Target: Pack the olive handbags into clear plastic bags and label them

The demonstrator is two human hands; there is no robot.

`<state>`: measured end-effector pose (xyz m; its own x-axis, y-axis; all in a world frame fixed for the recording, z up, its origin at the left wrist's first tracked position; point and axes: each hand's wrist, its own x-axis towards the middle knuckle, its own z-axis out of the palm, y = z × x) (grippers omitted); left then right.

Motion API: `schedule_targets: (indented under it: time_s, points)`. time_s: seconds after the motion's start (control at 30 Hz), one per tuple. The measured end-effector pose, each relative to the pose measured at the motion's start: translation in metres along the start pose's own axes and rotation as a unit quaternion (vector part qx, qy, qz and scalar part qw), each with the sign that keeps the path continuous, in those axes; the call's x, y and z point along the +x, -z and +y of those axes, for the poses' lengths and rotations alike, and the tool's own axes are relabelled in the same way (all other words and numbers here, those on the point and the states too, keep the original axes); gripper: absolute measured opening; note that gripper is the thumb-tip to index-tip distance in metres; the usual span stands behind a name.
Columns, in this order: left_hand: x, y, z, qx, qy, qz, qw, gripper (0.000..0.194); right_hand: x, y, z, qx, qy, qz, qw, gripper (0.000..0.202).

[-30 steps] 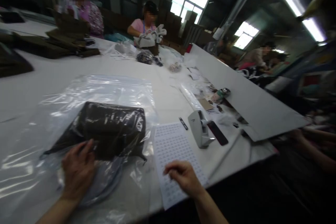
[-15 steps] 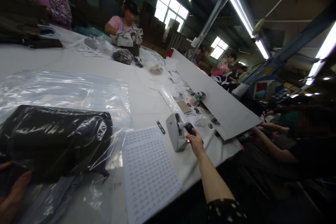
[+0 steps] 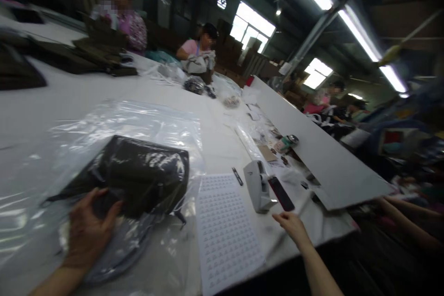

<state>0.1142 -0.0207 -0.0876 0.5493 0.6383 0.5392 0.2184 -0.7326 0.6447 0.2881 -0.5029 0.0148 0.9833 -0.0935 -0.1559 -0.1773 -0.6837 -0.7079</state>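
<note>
A dark olive fabric bag (image 3: 142, 173) lies inside a clear plastic bag (image 3: 173, 120) on the white table. My left hand (image 3: 88, 226) grips a dark part at its near left side, thumb and fingers curled around it. My right hand (image 3: 293, 227) is just in front of a white tape dispenser (image 3: 257, 186), its fingertips pressed together. Whatever they pinch, if anything, is too small to make out. A dark phone (image 3: 281, 193) lies flat beyond this hand, right beside the dispenser. Between the hands lies a sheet of printed labels (image 3: 229, 231).
Small thread snips (image 3: 237, 176) lie by the dispenser. A bottle (image 3: 286, 143) stands among scraps near a long white board (image 3: 312, 148). Folded dark fabric (image 3: 97, 53) lies at the far left. Other people work across the table, and another person's arms (image 3: 409, 217) show at right.
The view has turned left, bringing my left hand fully into sight. My right hand has drawn back toward the near table edge, away from the dispenser and phone, uncovering the phone.
</note>
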Motion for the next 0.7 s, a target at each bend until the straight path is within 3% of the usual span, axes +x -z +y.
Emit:
schedule_targets:
  time_s: [0.07,0.13,0.23,0.3,0.37,0.43,0.5,0.6,0.7]
  points:
    - [-0.001,0.006,-0.009,-0.011,-0.018,0.051,0.998,0.059,-0.006,-0.027,-0.058,-0.023,0.077,-0.091,0.993,0.027]
    - [-0.002,0.007,-0.015,-0.015,-0.027,0.050,0.998,0.059,-0.022,-0.071,-0.129,-0.046,0.175,-0.215,0.960,0.026]
    - [-0.004,0.006,-0.018,-0.024,-0.021,0.047,0.998,0.057,-0.061,-0.155,-0.234,-0.081,0.314,-0.397,0.859,0.022]
    - [-0.007,0.006,-0.018,-0.035,-0.015,0.050,0.998,0.058,-0.090,-0.213,-0.286,-0.129,0.386,-0.463,0.787,0.025]
    - [-0.009,0.006,-0.019,-0.048,-0.011,0.055,0.997,0.059,-0.112,-0.263,-0.320,-0.255,0.460,-0.450,0.722,0.029]
    - [-0.011,0.008,-0.020,-0.063,-0.002,0.054,0.997,0.061,-0.127,-0.300,-0.339,-0.391,0.507,-0.372,0.672,0.029]
    - [-0.012,0.011,-0.021,-0.075,0.009,0.051,0.996,0.063,-0.133,-0.320,-0.348,-0.469,0.520,-0.294,0.650,0.032]
    - [-0.009,0.015,-0.021,-0.075,-0.005,0.036,0.996,0.050,-0.124,-0.322,-0.350,-0.499,0.509,-0.239,0.659,0.041]
    - [-0.006,0.014,-0.019,-0.055,-0.051,-0.002,0.997,0.030,-0.104,-0.303,-0.337,-0.513,0.489,-0.190,0.680,0.047]
